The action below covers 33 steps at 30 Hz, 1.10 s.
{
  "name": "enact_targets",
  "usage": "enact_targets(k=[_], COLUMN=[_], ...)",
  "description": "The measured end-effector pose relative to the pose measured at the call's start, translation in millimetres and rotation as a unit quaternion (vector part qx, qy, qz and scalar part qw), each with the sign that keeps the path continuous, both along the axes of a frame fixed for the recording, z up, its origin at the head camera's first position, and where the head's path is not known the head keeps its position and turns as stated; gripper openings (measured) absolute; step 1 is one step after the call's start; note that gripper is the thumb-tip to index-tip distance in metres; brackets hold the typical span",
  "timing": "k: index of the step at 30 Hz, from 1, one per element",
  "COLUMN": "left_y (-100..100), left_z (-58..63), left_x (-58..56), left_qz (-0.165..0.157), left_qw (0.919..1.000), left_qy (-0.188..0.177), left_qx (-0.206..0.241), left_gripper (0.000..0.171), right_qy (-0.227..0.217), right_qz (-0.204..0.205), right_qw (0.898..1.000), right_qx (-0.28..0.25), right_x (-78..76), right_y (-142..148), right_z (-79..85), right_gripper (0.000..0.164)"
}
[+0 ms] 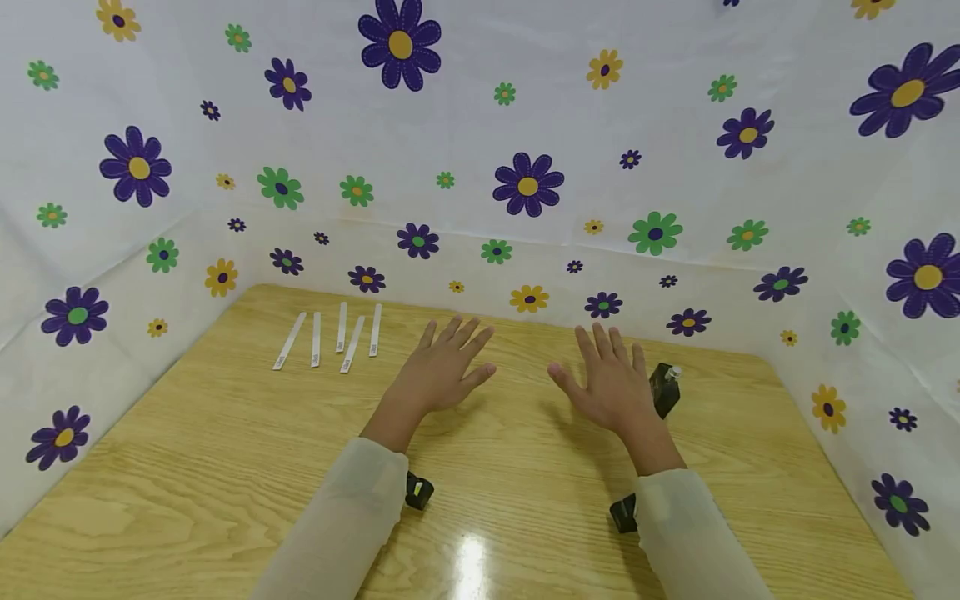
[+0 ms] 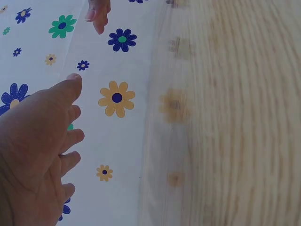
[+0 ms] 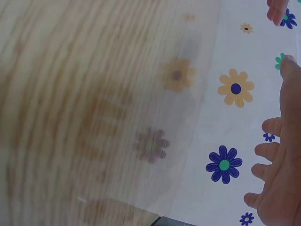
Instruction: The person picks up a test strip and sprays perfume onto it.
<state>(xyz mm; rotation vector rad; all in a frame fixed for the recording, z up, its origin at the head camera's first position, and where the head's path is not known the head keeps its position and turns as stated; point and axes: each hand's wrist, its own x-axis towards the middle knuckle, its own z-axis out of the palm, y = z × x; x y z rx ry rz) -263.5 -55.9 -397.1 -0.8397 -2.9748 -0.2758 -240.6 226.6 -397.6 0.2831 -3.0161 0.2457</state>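
Both hands hover flat, palms down, over the middle of a light wooden table (image 1: 225, 467). My left hand (image 1: 444, 367) has straight, spread fingers and holds nothing. My right hand (image 1: 607, 379) is also spread and holds nothing. A small dark bottle with a pale cap (image 1: 664, 387) stands just right of the right hand, partly hidden by it. Several white paper strips (image 1: 330, 340) lie in a row to the left of the left hand. In the left wrist view the left hand (image 2: 37, 155) shows splayed fingers; in the right wrist view the right hand (image 3: 277, 165) does too.
White cloth walls with purple, green and yellow flowers (image 1: 525, 183) close in the table at the back and both sides. Wrist cameras (image 1: 418, 490) sit under both sleeves. A light glare (image 1: 471, 567) shines on the near table surface.
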Motion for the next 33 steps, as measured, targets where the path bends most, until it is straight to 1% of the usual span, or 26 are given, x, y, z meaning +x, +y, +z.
enact_targets(k=[6, 9, 12, 17, 22, 29, 33], left_y=[-1.6, -4.6, -10.5, -28.7, -51.3, -76.6, -89.8], left_z=[-1.6, -2.9, -5.7, -10.2, -11.4, -13.0, -16.1], left_x=[-0.9, -2.8, -7.3, -17.2, -24.0, -29.6, -33.0], left_qz=[0.001, 0.006, 0.015, 0.036, 0.059, 0.09, 0.109], left_qw=[1.0, 0.9999, 0.9998, 0.9992, 0.9977, 0.9935, 0.989], left_qy=[-0.003, -0.01, -0.012, -0.015, -0.024, -0.046, -0.064], left_qx=[0.004, 0.004, 0.001, 0.006, 0.025, 0.052, 0.077], left_gripper=[0.067, 0.067, 0.068, 0.069, 0.07, 0.072, 0.073], right_qy=[-0.003, -0.001, 0.004, 0.01, 0.016, 0.019, 0.023], right_qz=[0.004, 0.012, 0.019, 0.025, 0.031, 0.038, 0.041], right_qw=[1.0, 1.0, 1.0, 1.0, 0.999, 0.999, 0.998], right_qx=[-0.001, -0.005, -0.005, 0.004, 0.011, 0.024, 0.033], right_x=[-0.5, -0.2, 0.0, -0.6, -2.0, -6.6, -8.8], right_y=[0.1, -0.3, -0.3, 0.5, 0.8, 2.4, 5.6], right_z=[-0.6, 0.4, 1.0, 1.2, 5.5, 12.3, 17.8], right_gripper=[0.095, 0.091, 0.085, 0.079, 0.078, 0.079, 0.079])
